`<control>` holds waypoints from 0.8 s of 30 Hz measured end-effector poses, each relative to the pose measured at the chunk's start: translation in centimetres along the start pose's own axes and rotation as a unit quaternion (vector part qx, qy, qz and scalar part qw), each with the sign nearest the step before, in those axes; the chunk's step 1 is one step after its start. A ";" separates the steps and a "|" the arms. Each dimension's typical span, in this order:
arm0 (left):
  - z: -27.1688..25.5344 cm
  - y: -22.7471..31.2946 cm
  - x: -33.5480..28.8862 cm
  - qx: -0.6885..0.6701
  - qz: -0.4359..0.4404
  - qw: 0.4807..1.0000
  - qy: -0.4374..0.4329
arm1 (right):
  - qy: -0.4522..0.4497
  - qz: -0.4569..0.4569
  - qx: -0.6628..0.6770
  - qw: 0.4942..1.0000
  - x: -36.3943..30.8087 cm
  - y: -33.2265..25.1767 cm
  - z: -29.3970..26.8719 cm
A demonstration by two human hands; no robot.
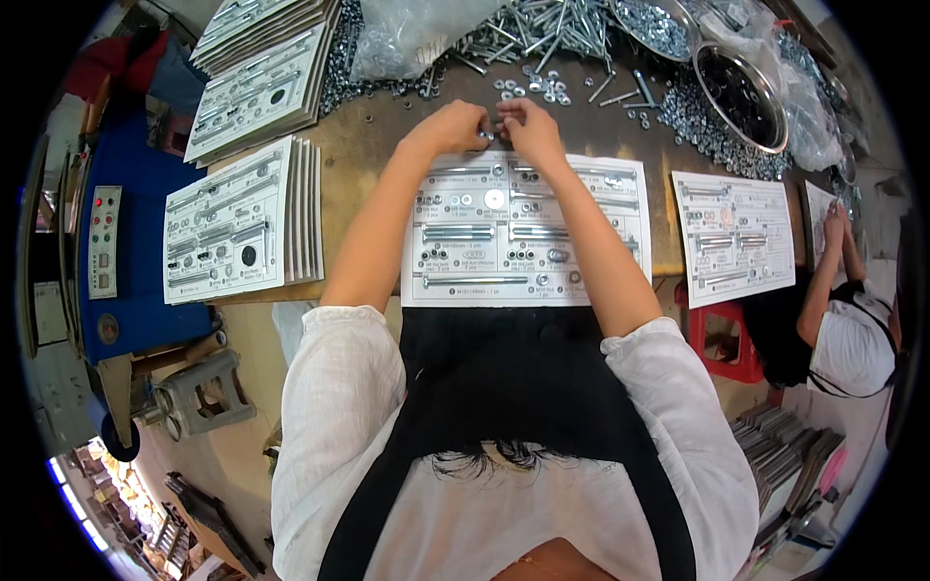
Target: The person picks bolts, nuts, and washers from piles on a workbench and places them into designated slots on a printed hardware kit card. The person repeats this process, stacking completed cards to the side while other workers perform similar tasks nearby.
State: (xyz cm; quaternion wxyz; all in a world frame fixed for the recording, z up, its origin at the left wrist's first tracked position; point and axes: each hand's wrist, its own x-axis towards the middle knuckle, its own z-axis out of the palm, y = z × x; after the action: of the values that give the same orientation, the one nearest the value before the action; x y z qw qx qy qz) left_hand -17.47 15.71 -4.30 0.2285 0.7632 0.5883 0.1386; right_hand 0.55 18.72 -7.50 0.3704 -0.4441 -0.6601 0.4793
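Both hands meet over the far edge of a printed white card [455, 292], with the wooden worktable beyond. My left hand [453, 127] is closed, thumb and fingers pinched at a small shiny metal piece too small to name. Close beside it, my right hand [532, 130] has its fingers bent together; what they hold, if anything, is hidden. On the card, long bolts [458, 233], nuts and washers lie over printed outlines, among them a large round washer [494, 198]. Just past my fingers lie loose nuts [552, 89].
Stacked cards with hardware [228, 223] stand at left; another card [733, 235] lies at right. At the back are a bolt pile [542, 29], plastic bags [412, 39], a bowl of dark parts [741, 97] and small hardware [702, 126]. A co-worker [848, 329] works at far right, near a red stool [722, 339].
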 end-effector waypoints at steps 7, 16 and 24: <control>0.8 7.0 -14.1 -0.037 -0.086 0.992 0.079 | -0.020 0.021 0.118 0.993 -8.5 -3.5 -9.4; 5.8 9.1 -18.8 0.071 0.007 0.992 0.100 | 0.055 0.092 0.132 0.985 -11.7 -1.1 -14.4; 3.4 7.7 -22.6 -0.003 -0.288 0.933 0.218 | 0.161 0.010 -0.228 0.960 -16.9 1.2 -17.9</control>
State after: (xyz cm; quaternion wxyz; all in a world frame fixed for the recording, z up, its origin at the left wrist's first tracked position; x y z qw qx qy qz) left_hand -15.48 -8.21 -1.94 0.1274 0.5115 0.8177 0.2313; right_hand 22.83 8.39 -4.92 0.3562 -0.5949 -0.6788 0.2418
